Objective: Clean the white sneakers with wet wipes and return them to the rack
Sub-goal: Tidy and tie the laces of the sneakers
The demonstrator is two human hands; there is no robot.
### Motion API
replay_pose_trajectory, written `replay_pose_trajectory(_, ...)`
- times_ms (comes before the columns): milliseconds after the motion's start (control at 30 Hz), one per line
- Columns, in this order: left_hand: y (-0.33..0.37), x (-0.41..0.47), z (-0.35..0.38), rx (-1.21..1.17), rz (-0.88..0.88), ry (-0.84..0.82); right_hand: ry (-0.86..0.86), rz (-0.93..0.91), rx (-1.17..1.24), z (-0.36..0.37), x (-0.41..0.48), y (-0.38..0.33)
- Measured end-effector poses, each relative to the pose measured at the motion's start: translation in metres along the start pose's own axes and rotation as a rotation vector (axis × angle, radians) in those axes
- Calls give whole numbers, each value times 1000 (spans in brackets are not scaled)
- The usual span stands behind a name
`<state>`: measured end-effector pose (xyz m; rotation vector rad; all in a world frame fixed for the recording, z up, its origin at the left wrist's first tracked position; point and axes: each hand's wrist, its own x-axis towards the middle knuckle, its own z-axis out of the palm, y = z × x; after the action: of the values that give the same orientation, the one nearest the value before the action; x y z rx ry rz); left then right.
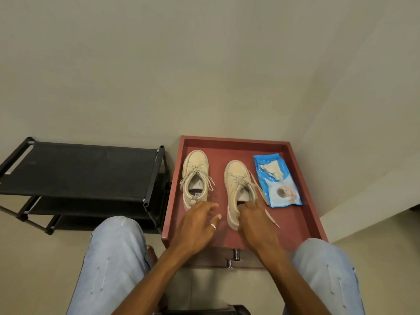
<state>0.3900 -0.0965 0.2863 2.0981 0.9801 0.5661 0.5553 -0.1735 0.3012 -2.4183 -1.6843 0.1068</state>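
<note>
Plain beige walls meet in a corner behind a red-brown tabletop (pixel 234 140) with a raised rim all round; two metal knobs (pixel 236 254) show on its front face.

A blue wet wipes pack (pixel 276 194) lies flat on this tabletop near its right rim, and everything else is placed from it. One white wipe (pixel 272 170) sticks out of the pack's opening. The pack carries white print and a small round picture, but the lettering is too small to read.

Just left of the pack stands the near sneaker (pixel 236 176), toe pointing to the wall, with a loose lace (pixel 271 218) trailing across the tabletop below the pack. Further left of the pack, apart from its mate, stands the far sneaker (pixel 196 162), laced and also toe to the wall. A label inside it is not legible. Well left of the pack, off the tabletop, stands a black shoe rack (pixel 79 169) with fabric shelves.

The right hand (pixel 256 223) lies over the near sneaker's heel, fingertips at the shoe's opening; whether it grips cannot be told. The left hand (pixel 195 226), wearing a ring (pixel 213 226), is at the far sneaker's heel with its fingers relaxed and apart, holding nothing. Light blue jeans (pixel 113 253) cover both knees.
</note>
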Motion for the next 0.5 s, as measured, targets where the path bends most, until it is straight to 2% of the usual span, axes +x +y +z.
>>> replay_pose_trajectory(100, 2, -2, 3, -30, -23, -13, -104, -7, 27, -6, -24, -21)
replay_pose_trajectory(300, 2, 0, 6, -105, -53, -16, -122, -120, 71, -11, -55, -41)
replay_pose_trajectory(400, 2, 4, 7, -130, -48, -23, 17, 20, 297, -25, -41, -30)
replay_pose_trajectory(500, 2, 11, 6, -156, -93, -2, 171, 202, 417, -32, -26, -5)
